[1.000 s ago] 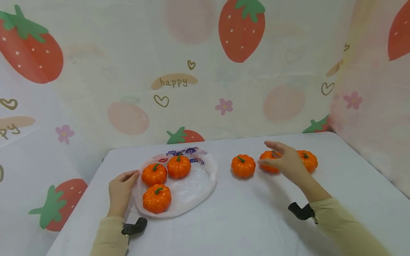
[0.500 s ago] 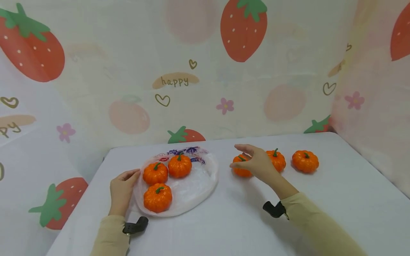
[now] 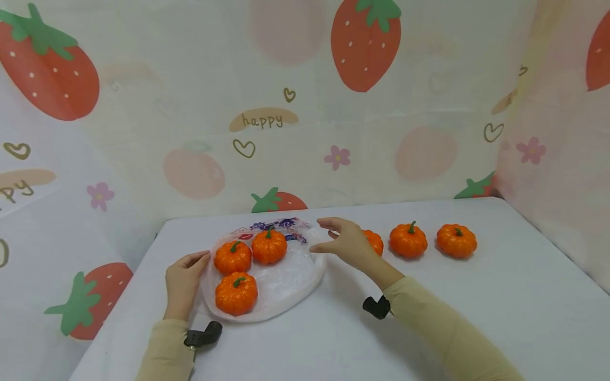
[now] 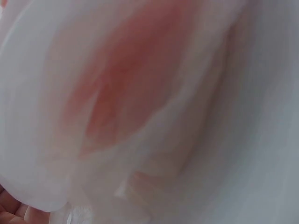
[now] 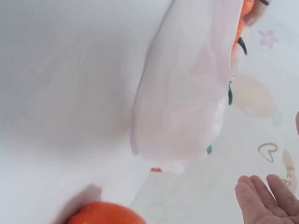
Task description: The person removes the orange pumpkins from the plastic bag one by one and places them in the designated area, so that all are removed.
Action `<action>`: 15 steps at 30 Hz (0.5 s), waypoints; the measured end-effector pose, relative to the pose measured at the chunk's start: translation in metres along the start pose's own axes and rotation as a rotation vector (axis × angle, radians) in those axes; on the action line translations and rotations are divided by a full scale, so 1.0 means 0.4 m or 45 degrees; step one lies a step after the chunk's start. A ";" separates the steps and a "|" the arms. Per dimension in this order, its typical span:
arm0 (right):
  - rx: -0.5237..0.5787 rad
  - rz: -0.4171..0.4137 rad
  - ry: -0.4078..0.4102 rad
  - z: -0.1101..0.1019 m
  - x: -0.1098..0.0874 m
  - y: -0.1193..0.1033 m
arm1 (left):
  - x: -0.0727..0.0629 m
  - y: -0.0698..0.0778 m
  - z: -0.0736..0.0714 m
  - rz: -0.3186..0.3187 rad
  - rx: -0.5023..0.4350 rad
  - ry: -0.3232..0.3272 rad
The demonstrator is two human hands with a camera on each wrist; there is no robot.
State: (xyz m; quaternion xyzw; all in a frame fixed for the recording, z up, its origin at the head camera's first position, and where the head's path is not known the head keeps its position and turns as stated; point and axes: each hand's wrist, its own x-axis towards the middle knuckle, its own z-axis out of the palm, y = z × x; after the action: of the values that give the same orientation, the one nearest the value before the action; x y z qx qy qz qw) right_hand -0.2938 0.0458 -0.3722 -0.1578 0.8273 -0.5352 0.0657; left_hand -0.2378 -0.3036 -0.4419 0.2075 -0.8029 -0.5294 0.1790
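Observation:
A whitish, translucent plastic bag (image 3: 290,288) with blue and red print lies spread wide on the table, its rim rolled out. Inside it, toward the left, sit three small orange pumpkins (image 3: 236,294) with green stems. My left hand (image 3: 182,286) pinches the bag's left rim between thumb and fingers. My right hand (image 3: 350,244) hovers at the bag's right rim, thumb and fingers spread apart with nothing between them. In the right wrist view its fingers (image 5: 266,198) are extended beside the bag's wall (image 5: 182,112). Blurred bag film (image 4: 140,149) fills most of the left wrist view.
Right of the bag, three more pumpkins stand in a row: one (image 3: 374,241) partly behind my right hand, then a middle one (image 3: 407,241) and a far right one (image 3: 456,241). A strawberry-print cloth (image 3: 200,84) hangs behind the white table (image 3: 305,349).
My right hand has swept left past the row of pumpkins to the bag's right rim, its fingers still apart. My left hand keeps its pinch on the bag.

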 end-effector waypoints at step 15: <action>0.087 -0.015 0.002 0.144 0.079 -0.012 | 0.002 -0.006 -0.004 0.013 -0.001 -0.004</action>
State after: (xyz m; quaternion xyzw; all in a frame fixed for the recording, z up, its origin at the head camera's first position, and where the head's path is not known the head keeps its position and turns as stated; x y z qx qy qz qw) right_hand -0.3068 -0.0164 -0.3900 -0.1596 0.8075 -0.5638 0.0673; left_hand -0.2373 -0.3060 -0.4435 0.2026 -0.8039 -0.5293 0.1805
